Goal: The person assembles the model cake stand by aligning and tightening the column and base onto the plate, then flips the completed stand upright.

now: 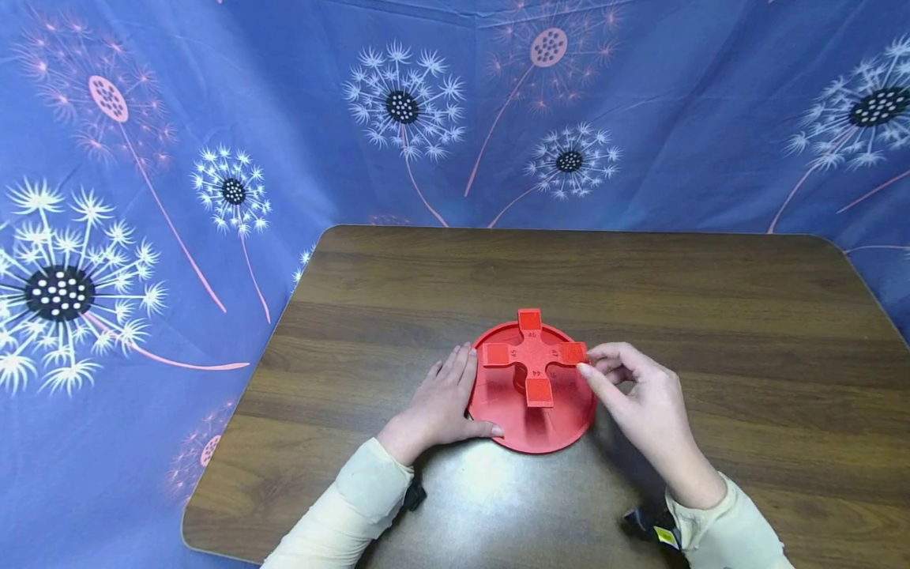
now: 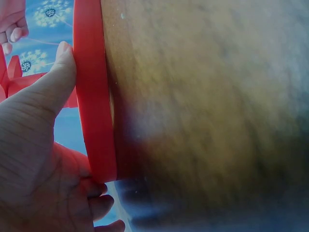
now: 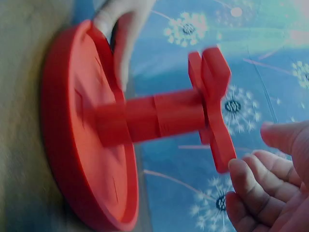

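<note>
A red round base (image 1: 529,435) with a raised rim lies flat on the table. From its middle rises a red post (image 3: 159,116), topped by a red four-armed cross (image 1: 533,356) with small dark marks on its arms. My left hand (image 1: 444,399) rests on the base's left rim, thumb spread toward the near side and fingers fairly straight. At the cross's right arm is my right hand (image 1: 650,399), fingers loosely bent. In the right wrist view, a fingertip touches the arm's end, while the thumb stands apart from it.
The brown wood-grain table (image 1: 746,340) extends around the base. A blue cloth with dandelion prints (image 1: 498,118) hangs behind it and along the left. Dark straps with wrist devices (image 1: 650,525) sit under both light sleeves.
</note>
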A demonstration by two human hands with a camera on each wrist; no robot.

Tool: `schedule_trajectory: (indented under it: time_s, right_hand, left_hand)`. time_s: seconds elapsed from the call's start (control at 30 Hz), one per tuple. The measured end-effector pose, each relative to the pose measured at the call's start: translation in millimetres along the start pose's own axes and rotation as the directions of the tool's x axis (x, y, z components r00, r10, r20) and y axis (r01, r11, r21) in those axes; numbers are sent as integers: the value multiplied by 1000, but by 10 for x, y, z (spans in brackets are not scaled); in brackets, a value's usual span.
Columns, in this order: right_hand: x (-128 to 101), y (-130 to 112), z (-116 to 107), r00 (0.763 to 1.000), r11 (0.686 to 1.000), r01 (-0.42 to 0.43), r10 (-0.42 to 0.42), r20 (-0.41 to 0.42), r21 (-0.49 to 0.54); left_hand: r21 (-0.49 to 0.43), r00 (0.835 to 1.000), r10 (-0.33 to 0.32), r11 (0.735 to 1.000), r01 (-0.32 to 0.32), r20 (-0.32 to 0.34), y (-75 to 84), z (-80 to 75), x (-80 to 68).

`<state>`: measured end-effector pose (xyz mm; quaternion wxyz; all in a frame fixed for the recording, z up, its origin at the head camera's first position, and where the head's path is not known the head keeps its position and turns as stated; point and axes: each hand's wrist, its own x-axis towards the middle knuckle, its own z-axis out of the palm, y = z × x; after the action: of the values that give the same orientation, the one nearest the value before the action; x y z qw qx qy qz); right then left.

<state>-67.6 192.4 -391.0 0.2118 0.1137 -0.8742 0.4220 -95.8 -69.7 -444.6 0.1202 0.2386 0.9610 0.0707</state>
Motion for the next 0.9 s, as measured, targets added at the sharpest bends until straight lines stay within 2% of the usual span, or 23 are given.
schedule_trajectory:
  time_s: [0.13, 0.23, 0.33, 0.43, 0.57, 0.7, 0.9]
  right_hand:
    - [61, 113, -59, 999, 999, -38, 38, 24, -1]
    - [86, 183, -70, 993, 999, -50, 47, 106, 18]
    - [83, 232, -66, 978, 995, -77, 63, 199, 65]
    - [58, 264, -58, 963, 988, -113, 84, 255, 101]
    - [9, 284, -39, 954, 978, -151, 105, 279, 146]
    - [-48, 281, -12, 953, 961, -157, 87, 292, 228]
    - [-111, 233, 26, 955, 973, -98, 33, 295, 209]
  left_hand:
    - [6, 1000, 1, 1000, -1, 0, 3, 2, 2]
    - [5, 1000, 2, 1000, -2, 1, 9, 1, 4]
    - [9, 1000, 3, 1000, -3, 3, 12, 0, 6]
    - [11, 1000, 0, 1000, 0, 10, 17, -3, 6]
    - [11, 1000, -4, 1000, 4, 9, 18, -8, 6]
    - [23, 1000, 0, 1000, 0, 0, 14, -14, 6]
    - [23, 1000, 17, 1000, -17, -26, 8, -17, 8]
